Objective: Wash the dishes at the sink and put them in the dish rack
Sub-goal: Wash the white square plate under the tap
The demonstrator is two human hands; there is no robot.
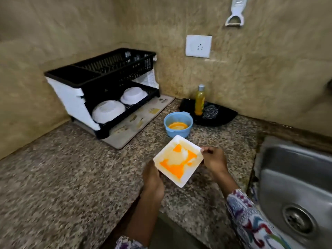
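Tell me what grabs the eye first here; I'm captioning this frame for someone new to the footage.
First, the square white plate smeared with orange, held over the counter by the left hand and right hand. Just behind it stands a blue bowl with orange residue. At the back left, the black dish rack holds two upturned white bowls.

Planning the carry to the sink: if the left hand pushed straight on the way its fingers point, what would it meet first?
Likely the blue bowl, just beyond the square plate that the left hand holds; depth is uncertain.
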